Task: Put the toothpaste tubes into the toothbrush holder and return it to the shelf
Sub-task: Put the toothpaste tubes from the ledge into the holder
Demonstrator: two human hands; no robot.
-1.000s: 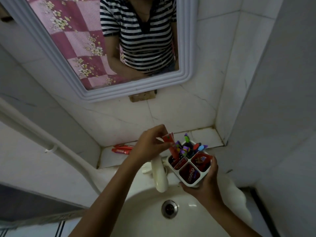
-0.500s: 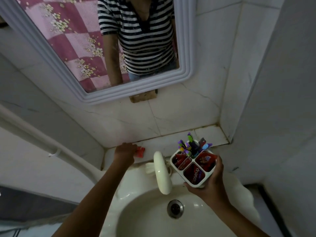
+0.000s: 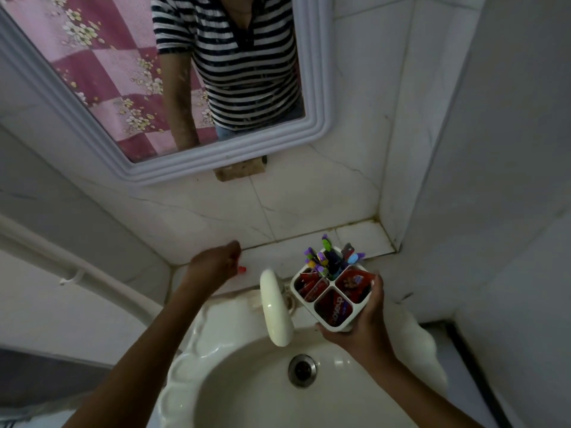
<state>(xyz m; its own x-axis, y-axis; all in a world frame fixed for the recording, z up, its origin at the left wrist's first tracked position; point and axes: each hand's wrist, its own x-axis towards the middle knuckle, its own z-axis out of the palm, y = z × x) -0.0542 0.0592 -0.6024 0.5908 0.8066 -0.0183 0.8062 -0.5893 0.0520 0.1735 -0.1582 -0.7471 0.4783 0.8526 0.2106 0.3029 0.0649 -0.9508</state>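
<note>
A white toothbrush holder (image 3: 332, 322) with four compartments is held above the sink in my right hand (image 3: 363, 327), which grips it from below and the right. Red toothpaste tubes (image 3: 336, 307) fill three compartments, and several coloured toothbrushes (image 3: 327, 257) stand in the far one. My left hand (image 3: 216, 262) is on the tiled shelf (image 3: 364, 239) at the left, fingers closed around a red toothpaste tube (image 3: 242, 269). Only the tube's red end shows below the fingers.
A cream tap (image 3: 276, 307) rises between my hands, just left of the holder. Below lies the white sink (image 3: 247, 381) with its drain (image 3: 302, 369). A mirror (image 3: 185, 88) hangs above the shelf. A white pipe (image 3: 77, 273) runs along the left wall.
My left hand left the holder, where it had put a tube, moved left to the shelf and closed on another red tube. The holder has stayed in my right hand.
</note>
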